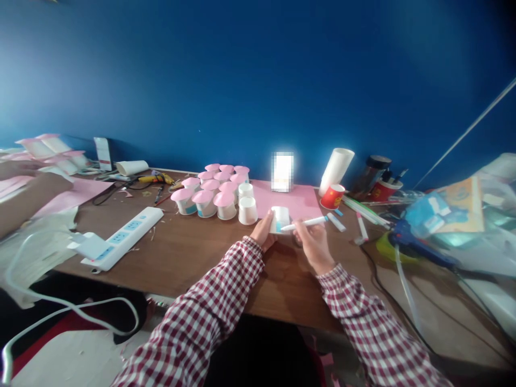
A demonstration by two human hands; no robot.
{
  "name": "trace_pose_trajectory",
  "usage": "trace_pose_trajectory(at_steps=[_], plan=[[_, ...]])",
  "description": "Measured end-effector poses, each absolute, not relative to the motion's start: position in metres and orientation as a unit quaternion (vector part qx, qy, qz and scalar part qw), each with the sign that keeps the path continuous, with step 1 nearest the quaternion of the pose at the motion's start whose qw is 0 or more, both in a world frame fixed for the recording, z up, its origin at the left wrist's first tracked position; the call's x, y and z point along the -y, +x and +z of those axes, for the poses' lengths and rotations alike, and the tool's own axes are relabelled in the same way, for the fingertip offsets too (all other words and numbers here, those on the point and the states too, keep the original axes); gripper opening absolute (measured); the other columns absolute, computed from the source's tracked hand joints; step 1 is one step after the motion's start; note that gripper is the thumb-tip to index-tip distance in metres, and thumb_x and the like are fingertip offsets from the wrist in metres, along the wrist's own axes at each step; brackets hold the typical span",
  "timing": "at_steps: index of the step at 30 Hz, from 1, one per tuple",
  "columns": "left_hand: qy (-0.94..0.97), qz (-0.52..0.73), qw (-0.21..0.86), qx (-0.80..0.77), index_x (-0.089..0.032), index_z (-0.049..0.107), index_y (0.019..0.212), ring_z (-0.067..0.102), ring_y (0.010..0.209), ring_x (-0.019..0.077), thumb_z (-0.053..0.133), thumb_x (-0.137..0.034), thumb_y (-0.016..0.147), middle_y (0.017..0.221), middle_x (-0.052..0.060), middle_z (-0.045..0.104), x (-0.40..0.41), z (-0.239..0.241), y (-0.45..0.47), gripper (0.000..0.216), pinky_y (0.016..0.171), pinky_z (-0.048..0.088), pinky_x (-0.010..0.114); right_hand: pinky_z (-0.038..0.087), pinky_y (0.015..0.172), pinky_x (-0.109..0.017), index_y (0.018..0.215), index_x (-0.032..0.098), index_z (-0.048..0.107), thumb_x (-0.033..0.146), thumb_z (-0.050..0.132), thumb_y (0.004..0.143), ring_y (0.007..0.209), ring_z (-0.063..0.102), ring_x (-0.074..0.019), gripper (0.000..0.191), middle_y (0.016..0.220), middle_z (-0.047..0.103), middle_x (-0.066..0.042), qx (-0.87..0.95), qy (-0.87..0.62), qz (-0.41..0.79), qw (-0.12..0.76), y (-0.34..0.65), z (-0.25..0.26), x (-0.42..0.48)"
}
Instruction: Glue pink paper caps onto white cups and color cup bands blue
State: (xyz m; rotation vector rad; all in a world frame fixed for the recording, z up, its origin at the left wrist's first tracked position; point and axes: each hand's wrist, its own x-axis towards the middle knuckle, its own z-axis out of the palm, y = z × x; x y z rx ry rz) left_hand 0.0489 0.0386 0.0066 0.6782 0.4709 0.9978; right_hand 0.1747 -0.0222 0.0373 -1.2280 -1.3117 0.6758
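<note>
My left hand (263,232) is closed around a white paper cup (279,216) with a light blue patch on its side. In my right hand (315,241) is a white marker (305,223) with a blue end, its other end pointing at the cup's blue patch. Whether the marker touches the cup, I cannot tell. Just left of my left hand stands a plain white paper cup (247,210), upside down, with another behind it. Farther left, several white cups carry pink paper discs (202,196) on top. Pink paper (262,200) lies behind my hands.
A white power strip (124,236) lies on the left, near another person's arm (32,196). At right are a red cup (332,196), a leaning stack of white cups (337,167), loose pens and a blue glue gun (419,247) with its cord. A lit screen (282,172) stands against the wall.
</note>
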Motion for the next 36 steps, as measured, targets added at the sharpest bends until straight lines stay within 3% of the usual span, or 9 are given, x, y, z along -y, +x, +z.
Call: trace_pose_trajectory(at_steps=[26, 36], plan=[[0.308, 0.464, 0.8, -0.223, -0.004, 0.059, 0.106, 0.064, 0.081, 0.0208, 0.044, -0.045, 0.086, 0.087, 0.014, 0.068, -0.0397, 0.0053, 0.0485, 0.048, 0.076, 0.05, 0.031, 0.034, 0.041, -0.02, 0.065, 0.015, 0.058, 0.041, 0.055, 0.08, 0.046, 0.045, -0.0088, 0.031, 0.053, 0.053, 0.001, 0.543, -0.519, 0.315, 0.58, 0.1752, 0.0355, 0.0212], [0.32, 0.462, 0.797, -0.22, -0.004, 0.059, 0.106, 0.064, 0.075, 0.019, 0.042, -0.045, 0.087, 0.084, 0.014, 0.068, -0.0397, 0.0046, 0.0486, 0.049, 0.067, 0.05, 0.028, 0.035, 0.042, -0.02, 0.067, 0.015, 0.057, 0.039, 0.053, 0.081, 0.048, 0.046, -0.0092, 0.028, 0.055, 0.052, 0.001, 0.578, -0.503, 0.289, 0.574, 0.1744, 0.039, 0.0239]])
